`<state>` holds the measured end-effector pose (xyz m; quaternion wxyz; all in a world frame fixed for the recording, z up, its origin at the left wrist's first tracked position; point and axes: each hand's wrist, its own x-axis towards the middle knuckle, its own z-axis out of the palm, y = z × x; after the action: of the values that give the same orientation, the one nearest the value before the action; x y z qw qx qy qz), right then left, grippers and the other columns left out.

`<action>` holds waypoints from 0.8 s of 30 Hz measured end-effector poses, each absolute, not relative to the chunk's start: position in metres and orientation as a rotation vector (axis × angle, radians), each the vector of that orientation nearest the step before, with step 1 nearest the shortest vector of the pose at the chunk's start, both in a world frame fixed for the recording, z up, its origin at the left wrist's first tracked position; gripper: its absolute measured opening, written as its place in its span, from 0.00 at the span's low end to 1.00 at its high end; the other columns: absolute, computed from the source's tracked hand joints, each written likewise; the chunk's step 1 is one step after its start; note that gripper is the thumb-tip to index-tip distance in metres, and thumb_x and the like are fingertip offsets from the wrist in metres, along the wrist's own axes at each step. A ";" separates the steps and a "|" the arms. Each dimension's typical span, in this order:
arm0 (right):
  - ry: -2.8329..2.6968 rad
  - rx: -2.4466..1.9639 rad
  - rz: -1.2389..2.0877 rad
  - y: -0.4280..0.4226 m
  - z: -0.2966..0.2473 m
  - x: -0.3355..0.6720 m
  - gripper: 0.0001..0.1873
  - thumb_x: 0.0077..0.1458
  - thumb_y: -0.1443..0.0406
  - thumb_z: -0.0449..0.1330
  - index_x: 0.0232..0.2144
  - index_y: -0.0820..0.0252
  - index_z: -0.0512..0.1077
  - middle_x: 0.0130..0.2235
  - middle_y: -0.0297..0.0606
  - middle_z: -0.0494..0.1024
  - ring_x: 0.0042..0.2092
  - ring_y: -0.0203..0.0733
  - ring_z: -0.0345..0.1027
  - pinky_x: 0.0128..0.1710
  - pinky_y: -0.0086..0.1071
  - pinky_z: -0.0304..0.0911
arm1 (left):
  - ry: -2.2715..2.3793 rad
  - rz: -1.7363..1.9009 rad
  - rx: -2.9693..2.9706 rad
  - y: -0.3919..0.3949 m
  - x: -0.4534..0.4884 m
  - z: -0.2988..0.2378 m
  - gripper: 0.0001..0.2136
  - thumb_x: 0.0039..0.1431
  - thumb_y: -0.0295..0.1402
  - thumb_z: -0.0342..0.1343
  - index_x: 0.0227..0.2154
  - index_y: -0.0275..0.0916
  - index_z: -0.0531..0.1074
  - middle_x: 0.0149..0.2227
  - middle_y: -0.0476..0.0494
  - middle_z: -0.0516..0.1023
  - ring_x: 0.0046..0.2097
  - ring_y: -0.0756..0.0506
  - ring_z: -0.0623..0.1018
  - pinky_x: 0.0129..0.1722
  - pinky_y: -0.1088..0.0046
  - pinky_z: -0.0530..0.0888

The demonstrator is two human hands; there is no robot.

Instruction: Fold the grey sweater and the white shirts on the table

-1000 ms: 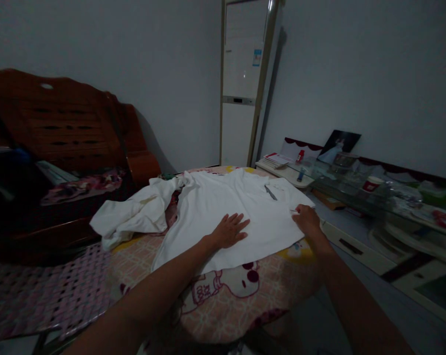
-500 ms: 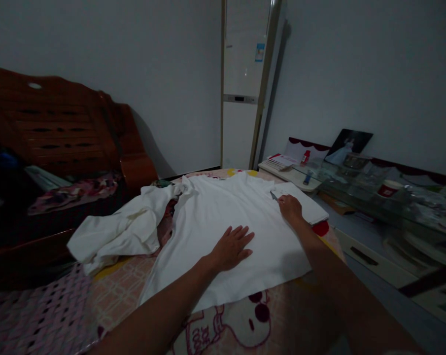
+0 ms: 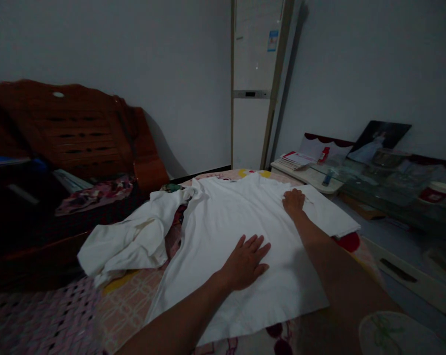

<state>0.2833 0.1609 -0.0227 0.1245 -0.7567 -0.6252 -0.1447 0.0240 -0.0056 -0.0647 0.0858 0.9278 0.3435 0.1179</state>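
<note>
A white T-shirt (image 3: 223,222) lies spread out over a patterned cloth, its lower hem towards me. My left hand (image 3: 245,261) rests flat on the middle of the shirt with its fingers spread. At the shirt's far right, by the sleeve, my right hand (image 3: 293,201) is closed on the white fabric, its fingertips partly hidden. Right beside that hand lies a folded white garment (image 3: 333,214). To the left of the shirt is a crumpled white garment (image 3: 130,246), partly hanging over the edge.
The patterned cloth (image 3: 122,301) covers the surface under the garments. A wooden bench (image 3: 75,133) stands on the left and a tall white air conditioner (image 3: 252,128) at the back. On the right, a glass-topped cabinet (image 3: 378,182) holds papers, a cup and a leaning photo.
The view has turned slightly left, so things sit further right. My right hand's fingers have curled in, and the grey pointed bit at its fingertips no longer shows. My left hand remains flat.
</note>
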 end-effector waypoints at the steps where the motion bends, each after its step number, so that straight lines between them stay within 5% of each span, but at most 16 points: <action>1: -1.807 -2.197 -0.442 0.163 -0.022 0.279 0.15 0.60 0.68 0.53 0.42 0.65 0.78 0.48 0.56 0.75 0.53 0.58 0.64 0.51 0.45 0.56 | 1.023 0.353 2.765 -0.006 0.024 -0.065 0.28 0.69 0.50 0.37 0.68 0.48 0.51 0.71 0.41 0.50 0.71 0.38 0.51 0.68 0.47 0.50; 11: -1.865 -2.140 -0.815 0.182 -0.008 0.284 0.18 0.61 0.75 0.45 0.42 0.74 0.74 0.44 0.60 0.75 0.48 0.57 0.64 0.47 0.46 0.53 | 1.042 0.291 2.787 -0.009 0.024 -0.061 0.28 0.70 0.50 0.34 0.69 0.49 0.48 0.71 0.42 0.49 0.72 0.39 0.49 0.68 0.49 0.48; 16: -1.885 -2.172 -0.738 0.178 -0.012 0.299 0.17 0.60 0.75 0.46 0.43 0.77 0.73 0.45 0.64 0.75 0.51 0.60 0.64 0.50 0.51 0.52 | 1.047 0.285 2.795 -0.010 0.025 -0.061 0.28 0.70 0.50 0.34 0.69 0.50 0.48 0.72 0.43 0.49 0.71 0.39 0.50 0.68 0.49 0.48; 20: -1.797 -2.148 -0.644 0.176 -0.015 0.277 0.23 0.61 0.74 0.43 0.52 0.78 0.70 0.53 0.67 0.72 0.57 0.64 0.60 0.56 0.56 0.48 | 1.052 0.302 2.785 -0.010 0.025 -0.061 0.28 0.70 0.50 0.35 0.69 0.50 0.48 0.72 0.43 0.49 0.71 0.39 0.50 0.69 0.49 0.48; 24: -2.163 -1.916 -0.405 0.175 -0.034 0.247 0.26 0.67 0.64 0.43 0.63 0.67 0.62 0.67 0.52 0.60 0.67 0.51 0.50 0.65 0.44 0.44 | 1.051 0.304 2.786 -0.010 0.025 -0.062 0.27 0.70 0.50 0.35 0.69 0.50 0.48 0.72 0.42 0.49 0.72 0.39 0.49 0.68 0.48 0.48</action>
<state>0.2467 0.1749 -0.0337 0.1117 -0.6525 -0.7367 -0.1378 0.0254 -0.0098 -0.0621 0.0742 0.9283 0.3501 0.1013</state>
